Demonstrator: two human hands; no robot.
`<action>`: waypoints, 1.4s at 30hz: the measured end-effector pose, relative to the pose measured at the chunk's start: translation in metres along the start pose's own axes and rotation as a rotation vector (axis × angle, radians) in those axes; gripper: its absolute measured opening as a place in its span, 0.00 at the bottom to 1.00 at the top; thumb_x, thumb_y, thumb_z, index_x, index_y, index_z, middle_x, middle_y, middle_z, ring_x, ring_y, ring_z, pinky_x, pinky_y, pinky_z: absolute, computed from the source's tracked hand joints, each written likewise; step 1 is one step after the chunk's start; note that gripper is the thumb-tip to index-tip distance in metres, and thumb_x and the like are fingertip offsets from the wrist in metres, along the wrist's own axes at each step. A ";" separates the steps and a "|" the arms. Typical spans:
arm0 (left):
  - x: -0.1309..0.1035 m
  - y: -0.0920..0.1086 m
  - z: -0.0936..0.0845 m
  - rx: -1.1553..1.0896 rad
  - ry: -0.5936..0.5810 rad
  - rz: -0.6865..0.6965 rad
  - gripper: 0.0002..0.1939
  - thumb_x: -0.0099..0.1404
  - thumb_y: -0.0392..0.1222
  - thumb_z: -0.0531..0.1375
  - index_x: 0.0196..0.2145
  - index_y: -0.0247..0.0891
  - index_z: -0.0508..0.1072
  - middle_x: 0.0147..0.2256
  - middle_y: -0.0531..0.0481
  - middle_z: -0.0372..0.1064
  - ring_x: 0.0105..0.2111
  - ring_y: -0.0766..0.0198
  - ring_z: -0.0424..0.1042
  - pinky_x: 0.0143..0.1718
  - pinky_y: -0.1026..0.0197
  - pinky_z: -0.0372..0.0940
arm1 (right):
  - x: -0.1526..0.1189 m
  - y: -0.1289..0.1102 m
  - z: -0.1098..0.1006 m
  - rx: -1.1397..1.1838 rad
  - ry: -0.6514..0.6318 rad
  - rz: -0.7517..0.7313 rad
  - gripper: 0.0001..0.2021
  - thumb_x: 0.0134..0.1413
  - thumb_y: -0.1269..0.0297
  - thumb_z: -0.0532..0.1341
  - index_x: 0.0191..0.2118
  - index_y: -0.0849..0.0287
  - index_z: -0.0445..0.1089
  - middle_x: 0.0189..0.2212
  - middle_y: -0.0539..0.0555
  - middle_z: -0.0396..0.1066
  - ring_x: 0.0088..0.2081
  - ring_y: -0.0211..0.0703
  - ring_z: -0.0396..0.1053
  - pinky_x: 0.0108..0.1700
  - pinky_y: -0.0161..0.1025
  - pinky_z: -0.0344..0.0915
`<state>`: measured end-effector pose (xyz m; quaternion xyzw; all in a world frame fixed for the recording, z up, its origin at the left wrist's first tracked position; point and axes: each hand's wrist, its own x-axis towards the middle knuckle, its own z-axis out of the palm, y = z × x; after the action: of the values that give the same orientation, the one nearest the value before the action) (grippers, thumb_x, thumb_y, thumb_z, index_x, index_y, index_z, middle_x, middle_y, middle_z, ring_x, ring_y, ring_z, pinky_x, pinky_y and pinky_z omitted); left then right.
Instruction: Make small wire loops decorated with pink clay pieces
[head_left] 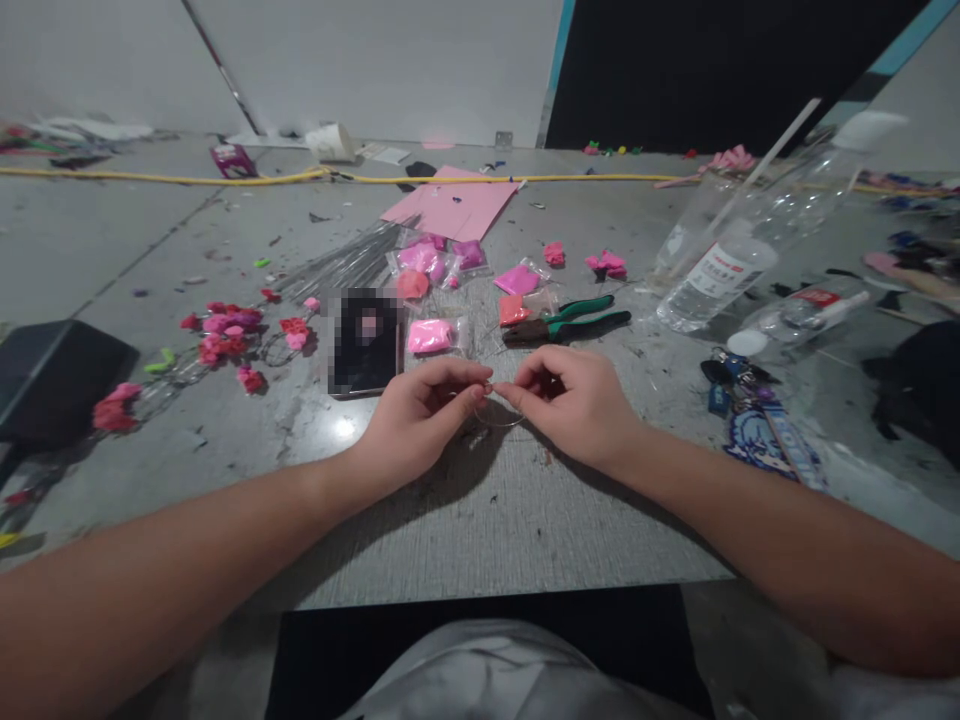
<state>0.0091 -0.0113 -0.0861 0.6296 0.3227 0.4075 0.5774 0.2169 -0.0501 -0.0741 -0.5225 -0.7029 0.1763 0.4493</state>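
Observation:
Both hands meet over the front middle of the grey table (pixel 420 545). My left hand (pixel 420 418) pinches one part of a thin wire loop (pixel 501 424) between thumb and fingers. From the other side, the fingertips of my right hand (pixel 574 400) are closed on the same wire, close to the left fingertips. The loop hangs just under the fingers; what lies right between the fingertips is too small to make out. Green-handled pliers (pixel 570 320) lie just beyond my right hand. A packet of bright pink clay (pixel 431 336) lies beyond my left hand, beside a dark phone-like device (pixel 365 342).
Several clay packets (pixel 424 260) and a bundle of wires (pixel 352 262) lie behind. Pink and red clay flowers on wires (pixel 225 330) spread at left, near a black box-like object (pixel 64 375). Plastic bottles (pixel 712 275) and keychains (pixel 757 435) are at right. A yellow cable (pixel 285 179) crosses the back.

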 end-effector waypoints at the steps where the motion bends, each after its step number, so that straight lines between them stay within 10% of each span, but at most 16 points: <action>1: 0.000 0.000 0.000 0.009 0.002 0.002 0.09 0.68 0.41 0.69 0.45 0.38 0.82 0.40 0.48 0.81 0.37 0.66 0.80 0.42 0.63 0.75 | 0.000 -0.001 0.000 0.008 -0.002 0.027 0.13 0.60 0.62 0.73 0.28 0.57 0.71 0.24 0.48 0.72 0.26 0.37 0.67 0.31 0.39 0.62; 15: -0.003 -0.002 -0.005 0.118 0.011 0.118 0.04 0.72 0.37 0.66 0.43 0.39 0.81 0.38 0.50 0.80 0.36 0.68 0.78 0.38 0.67 0.72 | 0.009 -0.006 -0.002 0.737 -0.274 0.635 0.19 0.49 0.49 0.76 0.31 0.57 0.72 0.21 0.43 0.62 0.21 0.31 0.55 0.23 0.35 0.48; 24: -0.002 0.000 -0.003 0.013 0.012 0.077 0.02 0.71 0.35 0.67 0.41 0.38 0.81 0.36 0.50 0.79 0.35 0.69 0.78 0.39 0.68 0.73 | 0.011 -0.001 -0.005 0.430 -0.199 0.352 0.12 0.56 0.56 0.74 0.32 0.56 0.75 0.26 0.47 0.69 0.28 0.38 0.64 0.30 0.39 0.59; 36: -0.004 0.005 0.003 -0.414 -0.080 -0.137 0.11 0.64 0.39 0.75 0.45 0.39 0.86 0.35 0.49 0.82 0.31 0.69 0.79 0.36 0.67 0.75 | -0.006 -0.003 -0.005 -0.201 0.186 -0.509 0.08 0.66 0.78 0.63 0.39 0.56 0.74 0.31 0.50 0.63 0.32 0.40 0.64 0.32 0.40 0.62; 42: -0.002 0.004 0.000 -0.620 -0.182 -0.316 0.15 0.58 0.38 0.79 0.43 0.41 0.87 0.35 0.50 0.80 0.32 0.69 0.78 0.38 0.66 0.76 | -0.014 -0.011 -0.003 -0.253 0.195 -0.433 0.07 0.69 0.73 0.63 0.43 0.53 0.76 0.32 0.53 0.69 0.32 0.42 0.67 0.32 0.42 0.66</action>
<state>0.0080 -0.0136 -0.0825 0.4004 0.2241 0.3341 0.8233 0.2140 -0.0680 -0.0710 -0.4266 -0.7681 -0.0644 0.4732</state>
